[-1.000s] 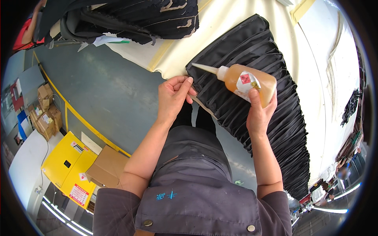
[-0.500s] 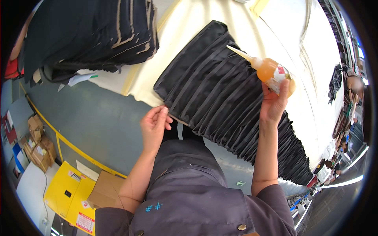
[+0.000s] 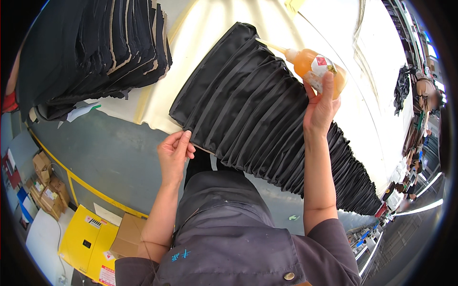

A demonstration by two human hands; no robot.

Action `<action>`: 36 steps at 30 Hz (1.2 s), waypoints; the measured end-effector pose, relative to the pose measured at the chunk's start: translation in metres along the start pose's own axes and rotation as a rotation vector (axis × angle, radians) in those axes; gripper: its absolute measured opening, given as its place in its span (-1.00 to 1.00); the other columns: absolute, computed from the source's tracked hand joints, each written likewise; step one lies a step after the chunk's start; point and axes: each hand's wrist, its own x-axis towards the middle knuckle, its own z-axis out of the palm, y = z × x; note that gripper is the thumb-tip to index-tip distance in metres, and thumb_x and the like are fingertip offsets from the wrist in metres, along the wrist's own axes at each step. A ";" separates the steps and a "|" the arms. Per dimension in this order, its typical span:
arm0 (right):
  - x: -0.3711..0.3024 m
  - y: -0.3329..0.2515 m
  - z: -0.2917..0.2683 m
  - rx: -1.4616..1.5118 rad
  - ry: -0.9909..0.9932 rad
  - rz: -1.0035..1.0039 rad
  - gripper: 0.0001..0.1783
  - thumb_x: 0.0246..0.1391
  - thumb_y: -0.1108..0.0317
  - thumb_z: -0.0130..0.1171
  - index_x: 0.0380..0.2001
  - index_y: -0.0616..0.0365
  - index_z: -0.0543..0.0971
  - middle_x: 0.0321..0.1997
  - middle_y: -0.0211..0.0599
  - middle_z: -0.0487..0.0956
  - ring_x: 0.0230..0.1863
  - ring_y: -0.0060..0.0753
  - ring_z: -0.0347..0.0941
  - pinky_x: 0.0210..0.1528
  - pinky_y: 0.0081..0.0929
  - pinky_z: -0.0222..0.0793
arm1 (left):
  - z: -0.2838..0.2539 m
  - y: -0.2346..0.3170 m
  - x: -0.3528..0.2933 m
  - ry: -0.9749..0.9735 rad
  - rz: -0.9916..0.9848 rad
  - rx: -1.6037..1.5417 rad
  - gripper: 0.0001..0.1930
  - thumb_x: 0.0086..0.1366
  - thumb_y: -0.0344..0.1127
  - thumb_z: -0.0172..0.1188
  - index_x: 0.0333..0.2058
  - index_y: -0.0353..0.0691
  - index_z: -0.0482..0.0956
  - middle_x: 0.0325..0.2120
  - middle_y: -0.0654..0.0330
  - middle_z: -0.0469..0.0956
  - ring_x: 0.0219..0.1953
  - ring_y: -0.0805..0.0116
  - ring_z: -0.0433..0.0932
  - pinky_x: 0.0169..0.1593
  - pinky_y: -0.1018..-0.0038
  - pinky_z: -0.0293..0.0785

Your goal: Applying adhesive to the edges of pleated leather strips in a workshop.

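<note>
A long row of overlapping black fabric pieces (image 3: 234,100) runs from the upper middle down to the right, layered like shingles. With thumb and fingers closed, my left hand (image 3: 172,151) pinches the near edge of the pieces at the row's left end. My right hand (image 3: 320,112) grips a squeeze bottle (image 3: 301,64) of orange liquid, held tilted above the row. The bottle's long, pale nozzle points left, its tip at the far edge of the pieces near the left end.
A cream-covered table (image 3: 367,95) lies under the row. On its left stands a tall stack of black fabric (image 3: 95,52) with tan edges. A yellow cabinet (image 3: 83,243) and cardboard boxes (image 3: 50,190) are at lower left, beyond a yellow floor line. Another person (image 3: 427,90) is at far right.
The bottle in my right hand has moved left and slightly up, its nozzle tip now at the row's far edge. My left hand stays at the near edge; the whole view has shifted somewhat.
</note>
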 end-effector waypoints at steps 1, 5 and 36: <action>0.000 0.000 0.000 -0.012 -0.011 -0.006 -0.53 0.00 0.14 0.15 -0.10 0.20 0.36 -0.15 -0.27 0.45 -0.10 -0.43 0.40 -0.12 -0.40 0.43 | 0.000 0.000 0.000 0.000 -0.001 0.002 -0.85 0.18 -0.34 0.12 -0.41 -0.34 0.53 -0.75 0.28 0.44 -0.75 0.63 0.32 -0.67 0.72 0.15; -0.002 0.000 0.003 -0.019 -0.014 0.007 -0.52 -0.01 0.14 0.16 -0.10 0.21 0.36 -0.16 -0.27 0.45 -0.10 -0.43 0.40 -0.12 -0.41 0.43 | 0.001 0.003 -0.001 0.006 -0.021 0.003 -0.83 0.18 -0.32 0.12 -0.40 -0.34 0.53 -0.75 0.28 0.44 -0.75 0.63 0.32 -0.68 0.72 0.13; -0.045 0.020 0.004 -0.079 -0.192 0.155 -0.50 -0.08 0.24 0.24 -0.12 0.26 0.34 -0.22 -0.29 0.44 -0.20 -0.53 0.40 -0.16 -0.54 0.37 | -0.002 -0.003 0.001 -0.019 -0.032 -0.056 -0.81 0.19 -0.27 0.11 -0.38 -0.31 0.52 -0.72 0.30 0.44 -0.73 0.63 0.32 -0.65 0.72 0.15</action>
